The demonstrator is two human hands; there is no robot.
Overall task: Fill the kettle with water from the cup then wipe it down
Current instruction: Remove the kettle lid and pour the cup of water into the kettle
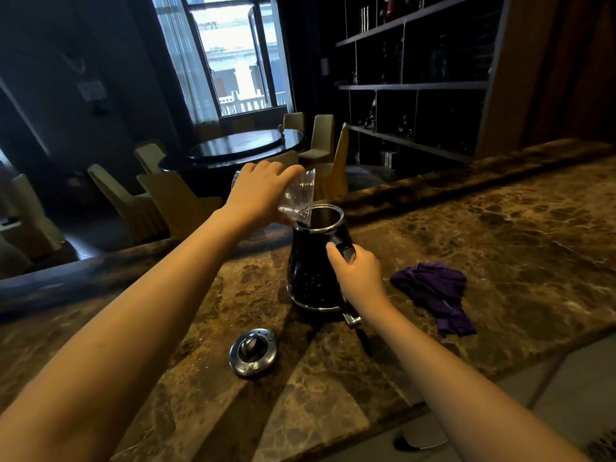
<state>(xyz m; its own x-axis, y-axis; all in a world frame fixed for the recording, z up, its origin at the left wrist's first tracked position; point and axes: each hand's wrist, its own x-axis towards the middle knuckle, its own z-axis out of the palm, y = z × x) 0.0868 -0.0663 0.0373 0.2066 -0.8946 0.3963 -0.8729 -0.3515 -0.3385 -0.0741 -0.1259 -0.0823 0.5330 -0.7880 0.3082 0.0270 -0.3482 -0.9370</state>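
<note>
A black kettle (311, 271) with a chrome rim stands open on the brown marble counter (500, 235). My left hand (258, 195) grips a clear plastic cup (298, 196), tipped steeply with its mouth over the kettle's opening. My right hand (358, 275) is closed around the kettle's handle on its right side. The kettle's round chrome lid (253, 352) lies flat on the counter in front of the kettle. A crumpled purple cloth (435, 293) lies on the counter to the right of the kettle.
Beyond the counter's raised far edge (433, 185) are a round dark dining table (240, 148) and several covered chairs. Dark shelving (413, 85) stands at the back right. The counter's near edge runs diagonally at the lower right.
</note>
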